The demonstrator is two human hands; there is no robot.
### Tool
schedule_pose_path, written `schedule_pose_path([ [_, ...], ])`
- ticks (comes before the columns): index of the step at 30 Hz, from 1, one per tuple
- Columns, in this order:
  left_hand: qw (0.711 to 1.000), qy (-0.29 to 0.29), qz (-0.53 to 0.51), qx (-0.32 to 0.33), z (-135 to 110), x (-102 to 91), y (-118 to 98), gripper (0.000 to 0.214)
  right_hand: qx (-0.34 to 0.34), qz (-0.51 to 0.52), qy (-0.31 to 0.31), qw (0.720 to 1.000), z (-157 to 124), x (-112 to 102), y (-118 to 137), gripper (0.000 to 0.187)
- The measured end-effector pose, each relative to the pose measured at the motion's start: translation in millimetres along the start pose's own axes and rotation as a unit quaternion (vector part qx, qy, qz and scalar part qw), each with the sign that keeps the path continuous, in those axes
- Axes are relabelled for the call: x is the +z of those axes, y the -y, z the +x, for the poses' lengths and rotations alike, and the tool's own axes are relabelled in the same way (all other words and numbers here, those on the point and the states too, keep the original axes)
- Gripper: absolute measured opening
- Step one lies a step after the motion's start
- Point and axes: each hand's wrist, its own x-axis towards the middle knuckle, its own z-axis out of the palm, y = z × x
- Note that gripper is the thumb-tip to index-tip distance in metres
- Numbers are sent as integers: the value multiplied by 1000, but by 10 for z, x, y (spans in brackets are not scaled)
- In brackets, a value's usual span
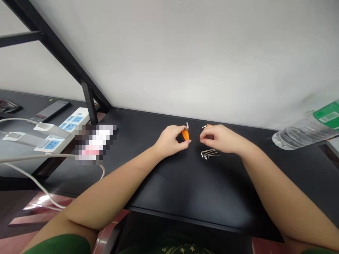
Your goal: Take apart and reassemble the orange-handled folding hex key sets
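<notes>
My left hand [169,141] is closed on a small orange hex key holder [186,135], gripped between thumb and fingers. A short metal piece [187,125] sticks up at the holder's top edge. To its right, apart from the holder, my right hand [224,138] has its fingertips pinched together; whatever may be between them is hidden. Just in front of that hand, several loose L-shaped hex keys [208,153] lie side by side on the black table. Behind the right hand show several shiny metal tips [205,126] beside a bit of orange, mostly covered by the fingers.
At the right, a clear plastic bottle [299,133] with a green label lies on its side. On the left stand a black metal frame [88,100], a white power strip [59,143] with plugs and cables, a phone [51,110], and a pixelated item [97,143]. A white wall [185,63] rises behind the table.
</notes>
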Motion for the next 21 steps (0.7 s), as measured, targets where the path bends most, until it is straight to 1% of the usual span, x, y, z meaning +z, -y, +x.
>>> schedule_pose_path([
  [2,1000,5,-6,-16,12,-24,5,30,7,-84,101,991,-43,-81,-54,12],
  [4,1000,9,-9,-24,15,-30,4,28,19,-150,157,976,-51,-48,-68,15],
  [5,1000,12,-12,-26,14,-28,4,29,24,-175,169,970,-43,-1,-62,13],
  [7,999,15,-20,-25,7,-17,7,32,25,-208,164,964,-12,116,-39,11],
  [8,999,16,-26,-25,3,-11,10,34,22,-213,149,965,5,169,-31,12],
  [10,999,14,-41,-28,-2,-3,20,37,8,-196,98,976,35,244,-31,16],
  [12,998,5,-54,-34,-2,-1,30,39,-11,-123,18,992,56,274,-46,17],
  [13,998,-1,-59,-37,-1,-2,33,40,-22,-60,-29,998,65,279,-52,15],
  [14,997,-8,-62,-38,0,-3,35,41,-32,22,-74,996,74,284,-53,13],
  [15,997,-13,-65,-38,1,-4,36,41,-41,116,-112,986,84,291,-47,16],
  [16,997,-15,-67,-38,1,-5,34,41,-45,210,-145,966,95,304,-33,21],
  [18,997,-14,-71,-38,-1,-4,26,40,-46,359,-191,912,117,344,12,27],
  [19,997,-10,-73,-39,-3,-2,19,39,-45,407,-208,888,128,370,38,28],
  [20,996,-7,-76,-39,-5,-1,11,39,-44,436,-223,871,136,396,64,28],
  [21,996,-4,-80,-38,-7,1,2,38,-44,452,-233,860,142,420,87,29],
])
